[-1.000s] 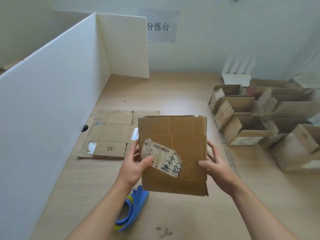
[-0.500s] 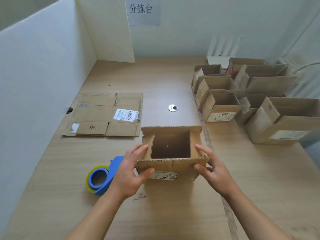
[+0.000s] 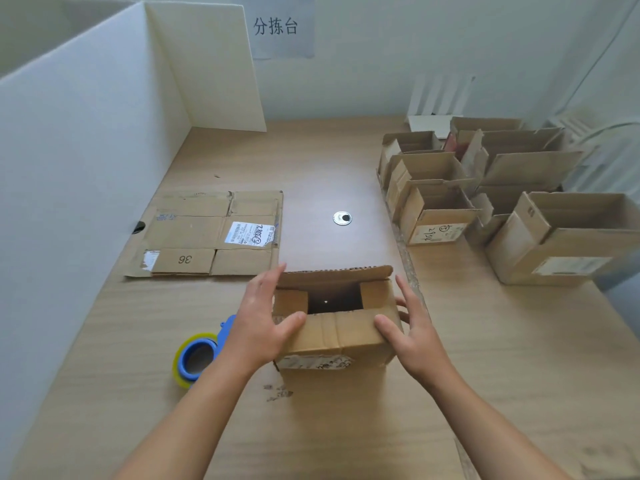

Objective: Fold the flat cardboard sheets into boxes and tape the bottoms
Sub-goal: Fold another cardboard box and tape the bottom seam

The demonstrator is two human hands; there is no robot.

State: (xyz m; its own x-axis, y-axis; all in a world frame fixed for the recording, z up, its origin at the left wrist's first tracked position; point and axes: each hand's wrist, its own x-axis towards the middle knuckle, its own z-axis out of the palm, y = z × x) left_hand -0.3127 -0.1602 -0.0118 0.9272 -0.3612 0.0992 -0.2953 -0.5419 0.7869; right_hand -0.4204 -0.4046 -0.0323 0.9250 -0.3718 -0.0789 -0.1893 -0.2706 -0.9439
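Now the box (image 3: 332,341) stands lower centre of frame on the table (image 3: 485,341), open end up twd the camera, its top's longer edge running left-right. 2 side flaps are folded in, near flap down, far flap raised. Left hand (image 3: 258,327) and right hand (image 3: 412,334) flank it — fingers straight, thumbs pressing the near flap. Tape roll (image 3: 197,358) lies just left; flat sheet (image 3: 207,233) mid left.

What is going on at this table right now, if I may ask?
A person is closing the flaps of a cardboard box on the wooden table. The left hand and right hand press its sides, thumbs on the near flap; the far flap stands up and the middle is open. The tape dispenser lies untouched on the left, near flat sheets. Folded boxes stand on the right.
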